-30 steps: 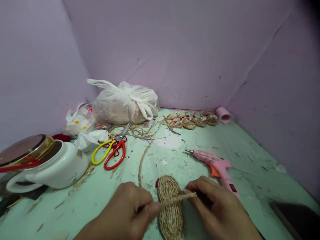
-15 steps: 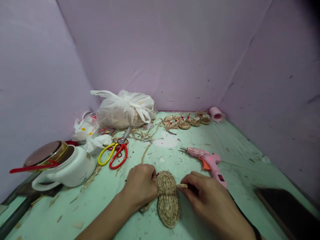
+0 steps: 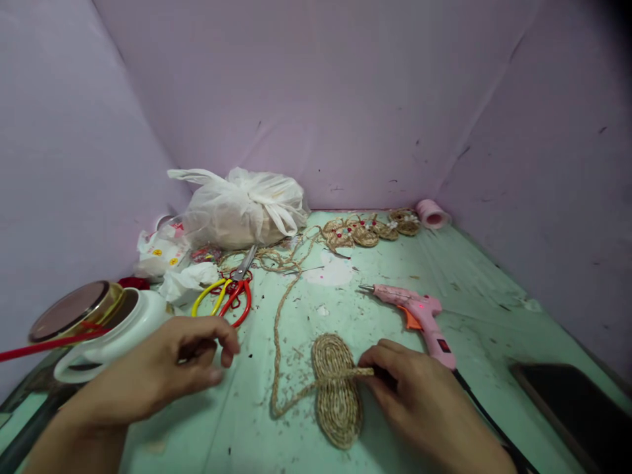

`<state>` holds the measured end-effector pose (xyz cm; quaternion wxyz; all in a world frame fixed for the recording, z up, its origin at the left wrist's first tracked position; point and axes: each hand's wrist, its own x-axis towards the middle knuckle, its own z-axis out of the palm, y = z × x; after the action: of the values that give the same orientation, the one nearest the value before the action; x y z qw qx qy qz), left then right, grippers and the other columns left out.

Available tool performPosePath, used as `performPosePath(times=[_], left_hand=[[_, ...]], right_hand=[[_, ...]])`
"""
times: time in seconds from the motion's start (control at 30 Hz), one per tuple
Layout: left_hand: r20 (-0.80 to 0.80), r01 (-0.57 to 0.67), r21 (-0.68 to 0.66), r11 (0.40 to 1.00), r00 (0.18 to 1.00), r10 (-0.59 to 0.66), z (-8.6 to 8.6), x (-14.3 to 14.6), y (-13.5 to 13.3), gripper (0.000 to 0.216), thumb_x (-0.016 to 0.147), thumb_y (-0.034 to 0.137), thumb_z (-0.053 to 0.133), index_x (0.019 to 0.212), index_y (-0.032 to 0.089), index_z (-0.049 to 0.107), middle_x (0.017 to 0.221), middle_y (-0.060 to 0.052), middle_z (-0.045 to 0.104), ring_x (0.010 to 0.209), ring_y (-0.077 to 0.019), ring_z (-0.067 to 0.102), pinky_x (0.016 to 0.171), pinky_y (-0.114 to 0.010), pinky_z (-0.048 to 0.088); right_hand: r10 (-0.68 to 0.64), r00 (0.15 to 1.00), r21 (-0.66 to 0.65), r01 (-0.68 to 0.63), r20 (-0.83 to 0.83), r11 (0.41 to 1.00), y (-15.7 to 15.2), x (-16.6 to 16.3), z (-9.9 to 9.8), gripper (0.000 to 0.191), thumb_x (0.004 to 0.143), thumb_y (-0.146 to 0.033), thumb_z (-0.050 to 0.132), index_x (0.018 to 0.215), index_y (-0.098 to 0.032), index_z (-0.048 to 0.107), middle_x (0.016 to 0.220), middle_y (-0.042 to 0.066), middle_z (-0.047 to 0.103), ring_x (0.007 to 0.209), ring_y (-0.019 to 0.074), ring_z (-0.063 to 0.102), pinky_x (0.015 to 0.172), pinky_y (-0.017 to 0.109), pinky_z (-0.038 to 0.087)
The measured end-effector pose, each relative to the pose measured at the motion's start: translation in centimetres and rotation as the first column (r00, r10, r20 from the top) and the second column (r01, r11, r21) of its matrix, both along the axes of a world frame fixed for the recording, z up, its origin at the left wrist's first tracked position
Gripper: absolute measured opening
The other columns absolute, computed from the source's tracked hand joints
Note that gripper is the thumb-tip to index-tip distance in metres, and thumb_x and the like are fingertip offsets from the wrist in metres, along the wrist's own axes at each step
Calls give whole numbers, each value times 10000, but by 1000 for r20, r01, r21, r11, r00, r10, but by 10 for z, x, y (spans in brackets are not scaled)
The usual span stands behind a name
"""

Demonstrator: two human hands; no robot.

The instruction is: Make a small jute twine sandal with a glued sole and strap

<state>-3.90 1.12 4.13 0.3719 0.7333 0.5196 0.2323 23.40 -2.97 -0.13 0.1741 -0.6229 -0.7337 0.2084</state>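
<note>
Currently the right hand [image 3: 415, 395] pinches the end of a rope [image 3: 275, 329] between thumb and fingertips and presses it flat across the narrow middle of a woven mat [image 3: 338, 411]. The mat lies on the table [image 3: 474, 276] just left of that hand and touches its fingertips. Its long axis runs away from the person, and the pinched rope end crosses it at a right angle.

From the mat's left edge the rope loops low, then trails up the table toward a plastic bag [image 3: 241, 207] at the back.

The left hand [image 3: 168, 368] hangs well apart from the mat, to its left, fingers curled toward the thumb. Whether anything small sits between them cannot be told. It is beside a white pot [image 3: 131, 319], with scissors [image 3: 227, 299] just beyond it. The right hand is plainly the nearer to the mat.

A glue gun [image 3: 419, 316] lies close behind the right hand, nozzle pointing left.
</note>
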Motion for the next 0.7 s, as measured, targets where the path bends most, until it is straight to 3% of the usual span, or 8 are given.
performPosePath(times=[0.03, 0.1, 0.2, 0.33, 0.47, 0.57, 0.63, 0.7], left_hand=[[-39, 48, -102, 994, 998, -52, -1, 7, 6, 170, 631, 348, 605, 677, 192, 651, 472, 38, 503, 426, -84, 415, 405, -173, 306], [-68, 41, -115, 992, 996, -50, -8, 24, 14, 118, 692, 269, 561, 677, 177, 632, 541, 15, 547, 504, -102, 481, 467, -185, 359], [-124, 121, 93, 988, 986, -109, -31, 51, 13, 158, 749, 147, 482, 769, 178, 636, 744, -29, 594, 708, -133, 549, 649, -227, 417], [-327, 210, 219, 953, 936, -131, -54, 68, 8, 210, 749, 68, 409, 704, 166, 589, 762, -49, 550, 707, -141, 533, 633, -241, 408], [-596, 360, 215, 908, 784, -170, -54, 71, 12, 222, 636, 7, 418, 705, 182, 535, 761, -42, 543, 727, -182, 510, 578, -272, 378], [-685, 447, 218, 868, 703, -190, -49, 70, 13, 234, 561, 3, 437, 706, 172, 507, 783, -64, 541, 742, -214, 488, 574, -301, 366], [-618, 461, 209, 862, 746, -249, -45, 65, 13, 178, 610, 27, 443, 704, 172, 485, 764, -57, 532, 716, -197, 477, 580, -296, 364], [-440, 413, 196, 890, 848, -296, -38, 57, 13, 113, 729, 77, 408, 702, 176, 456, 720, -31, 512, 665, -155, 464, 577, -270, 361]], right_hand=[[-2, 1000, 2, 2, -1, 1000, 0, 0, 0, 174, 758, -183, 462, 744, -234, 628, 714, 14, 632, 652, 174, 604, 567, 272, 407], [-2, 1000, 1, 2, 2, 1000, 0, -1, -1, 176, 767, -194, 456, 747, -232, 627, 711, 14, 630, 647, 173, 603, 553, 268, 400], [25, 1000, -16, -25, 1, 1000, -1, -3, -4, 193, 758, -162, 443, 751, -229, 624, 716, 13, 627, 643, 169, 600, 549, 264, 396], [60, 998, -34, -61, -30, 998, -3, -4, -8, 222, 727, -124, 447, 783, -239, 629, 743, 11, 631, 640, 157, 597, 543, 244, 396], [70, 997, -43, -71, -34, 997, -3, -5, -11, 219, 728, -129, 444, 790, -236, 625, 740, 14, 628, 634, 154, 596, 532, 236, 396], [76, 997, -56, -77, -23, 995, -1, -5, -11, 213, 744, -137, 435, 789, -239, 616, 744, 13, 626, 647, 157, 600, 532, 236, 404], [79, 997, -74, -80, -17, 994, 0, -5, -11, 217, 749, -134, 430, 794, -244, 612, 749, 10, 627, 654, 158, 603, 539, 238, 412], [87, 996, -85, -88, -17, 993, 0, -5, -11, 221, 746, -130, 430, 802, -249, 608, 751, 6, 627, 656, 157, 605, 542, 238, 417]])
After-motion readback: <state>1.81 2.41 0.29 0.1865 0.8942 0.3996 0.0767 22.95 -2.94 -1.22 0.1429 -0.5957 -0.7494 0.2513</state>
